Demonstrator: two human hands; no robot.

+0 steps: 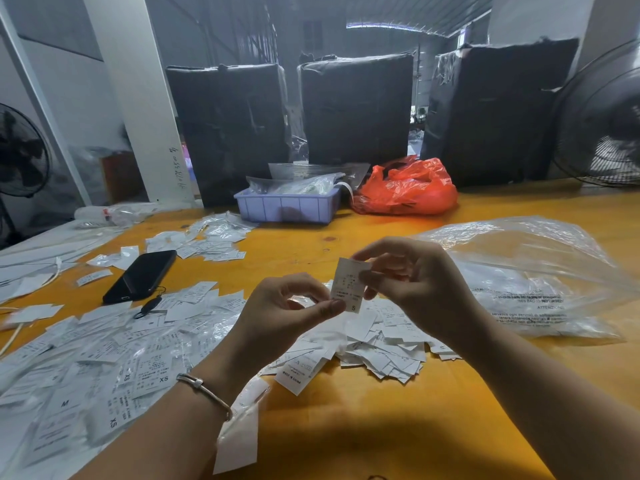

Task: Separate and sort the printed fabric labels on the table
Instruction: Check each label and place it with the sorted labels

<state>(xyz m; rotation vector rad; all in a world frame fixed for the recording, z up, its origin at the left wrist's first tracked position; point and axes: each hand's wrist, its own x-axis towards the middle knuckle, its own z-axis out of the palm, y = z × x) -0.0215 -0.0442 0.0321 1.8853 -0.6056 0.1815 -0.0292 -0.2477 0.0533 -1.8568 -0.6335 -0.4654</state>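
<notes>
Left side of the desk (398,410): a wide spread of white labels (104,358), lying flat and mostly face up, so size marks (XS, M) can be read. A black phone (140,277) lies among them, toward the far left edge.

Centre: your left hand (284,310) pinches the lower edge of one label (348,284), thumb and forefinger closed on it. Your right hand (412,275) pinches its upper right edge, fingers curled round. You hold it up off the desk, face toward you, probably to read the size before sorting. It is a small white rectangle with fine print and an "S" near the bottom; thin, slightly bent.

Beneath your hands: a jumbled heap (381,344), likely the unsorted stock.

Right: a crumpled clear bag (540,271), mouth toward the heap.
</notes>
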